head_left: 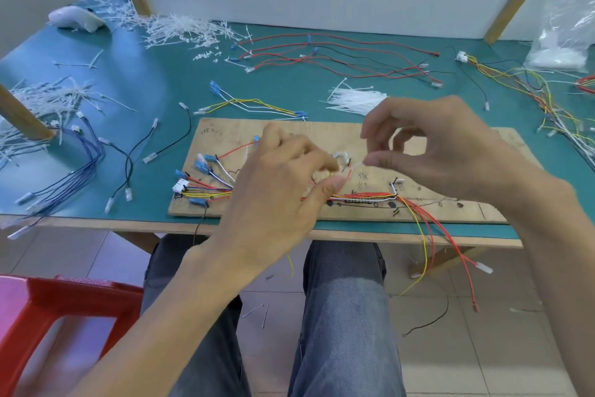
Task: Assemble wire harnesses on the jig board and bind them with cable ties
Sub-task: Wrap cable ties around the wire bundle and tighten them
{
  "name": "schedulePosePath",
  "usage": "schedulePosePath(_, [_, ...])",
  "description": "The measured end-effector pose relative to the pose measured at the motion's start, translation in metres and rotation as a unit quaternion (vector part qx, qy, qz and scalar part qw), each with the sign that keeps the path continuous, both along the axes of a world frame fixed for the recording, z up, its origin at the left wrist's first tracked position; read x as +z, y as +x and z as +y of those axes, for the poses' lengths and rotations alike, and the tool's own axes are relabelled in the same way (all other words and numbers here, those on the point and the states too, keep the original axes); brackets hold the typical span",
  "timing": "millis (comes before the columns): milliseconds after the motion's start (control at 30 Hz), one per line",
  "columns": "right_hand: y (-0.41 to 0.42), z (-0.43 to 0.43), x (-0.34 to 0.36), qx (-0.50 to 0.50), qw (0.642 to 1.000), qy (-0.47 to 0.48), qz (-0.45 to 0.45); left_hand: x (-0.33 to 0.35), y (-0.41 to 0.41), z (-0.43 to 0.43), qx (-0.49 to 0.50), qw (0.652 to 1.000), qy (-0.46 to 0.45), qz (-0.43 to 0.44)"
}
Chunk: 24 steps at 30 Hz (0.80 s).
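A wooden jig board (322, 131) lies on the green table near its front edge. Red, yellow, white and black wires (363, 196) run along the board, with blue connectors (202, 166) fanned out at its left end. My left hand (277, 177) hovers over the board's middle, thumb and fingers closing on the wire bundle and a white cable tie (342, 156). My right hand (450, 145) is raised above the board and pinches the thin tail of that tie between thumb and forefinger. Loose wire ends (450, 248) hang off the table's front edge.
A bundle of fresh white cable ties (357, 99) lies just behind the board. Finished harnesses (338, 57) sit at the back, others at right (528, 84) and left (80, 168). Cut tie scraps (174, 28) pile at back left. A red stool (48, 309) stands at lower left.
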State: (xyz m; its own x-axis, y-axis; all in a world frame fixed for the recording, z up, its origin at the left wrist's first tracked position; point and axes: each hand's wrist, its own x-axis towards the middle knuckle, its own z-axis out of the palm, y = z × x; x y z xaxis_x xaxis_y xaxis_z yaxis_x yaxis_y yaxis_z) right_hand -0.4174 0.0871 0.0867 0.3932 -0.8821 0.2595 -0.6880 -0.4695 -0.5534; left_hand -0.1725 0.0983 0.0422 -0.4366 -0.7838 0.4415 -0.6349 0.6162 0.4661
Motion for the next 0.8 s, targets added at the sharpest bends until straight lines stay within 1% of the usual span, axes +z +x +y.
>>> schedulePosePath(33, [0.004, 0.005, 0.002, 0.017, 1.000, 0.009, -0.012, -0.002, -0.002, 0.002, -0.013, 1.000, 0.025, 0.003])
schedulePosePath(100, [0.008, 0.012, 0.001, 0.034, 0.997, 0.033, -0.053, -0.008, -0.004, 0.009, -0.014, 0.996, 0.074, 0.045])
schedulePosePath(167, [0.013, 0.016, -0.008, 0.024, 0.985, 0.076, -0.154, -0.015, -0.004, 0.016, 0.006, 0.988, 0.116, 0.105])
schedulePosePath(233, [0.021, 0.022, -0.022, -0.013, 0.952, 0.105, -0.286, -0.022, -0.005, 0.022, 0.028, 0.976, 0.137, 0.170])
schedulePosePath(300, [0.030, 0.028, -0.037, -0.052, 0.909, 0.119, -0.395, -0.026, -0.007, 0.028, 0.046, 0.965, 0.143, 0.213])
schedulePosePath(367, [0.039, 0.036, -0.051, -0.086, 0.871, 0.120, -0.469, -0.030, -0.009, 0.033, 0.051, 0.962, 0.142, 0.228])
schedulePosePath(433, [0.048, 0.042, -0.061, -0.116, 0.843, 0.114, -0.512, -0.033, -0.011, 0.036, 0.052, 0.957, 0.151, 0.241])
schedulePosePath(500, [0.055, 0.047, -0.068, -0.132, 0.818, 0.133, -0.544, -0.035, -0.012, 0.036, 0.054, 0.952, 0.160, 0.254])
schedulePosePath(567, [0.058, 0.050, -0.075, -0.138, 0.809, 0.164, -0.547, -0.036, -0.012, 0.037, 0.058, 0.955, 0.149, 0.251])
schedulePosePath(633, [0.058, 0.053, -0.081, -0.142, 0.829, 0.170, -0.513, -0.039, -0.014, 0.036, 0.061, 0.957, 0.143, 0.244])
schedulePosePath(700, [0.057, 0.053, -0.085, -0.150, 0.858, 0.146, -0.470, -0.042, -0.016, 0.035, 0.072, 0.959, 0.143, 0.233])
schedulePosePath(767, [0.057, 0.048, -0.087, -0.174, 0.871, 0.093, -0.450, -0.046, -0.017, 0.033, 0.086, 0.969, 0.124, 0.197])
schedulePosePath(800, [0.058, 0.045, -0.088, -0.193, 0.873, 0.056, -0.444, -0.049, -0.017, 0.033, 0.091, 0.978, 0.100, 0.161])
